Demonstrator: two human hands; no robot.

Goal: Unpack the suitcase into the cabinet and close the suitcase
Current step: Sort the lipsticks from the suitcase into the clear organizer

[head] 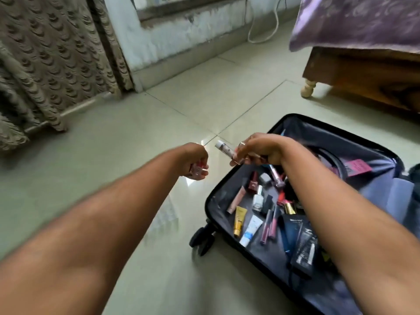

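Observation:
A black suitcase (210, 208) lies open on the tiled floor at the lower right, its grey lining strewn with several cosmetics: a yellow tube (239, 220), a white tube (251, 230), nail polish bottles and lip glosses. My left hand (195, 160) is held over the floor left of the case and grips a small clear bottle (197, 171). My right hand (259, 151) hovers over the case's far left corner and holds a clear tube with a white cap (225, 148), along with other thin items that are blurred. No cabinet is visible.
A wooden bed (363, 73) with a purple cover stands at the upper right, close behind the suitcase. Patterned curtains (52, 64) hang at the left. A white cable (263, 32) loops down the back wall. The suitcase wheels (202, 239) stick out on its left side.

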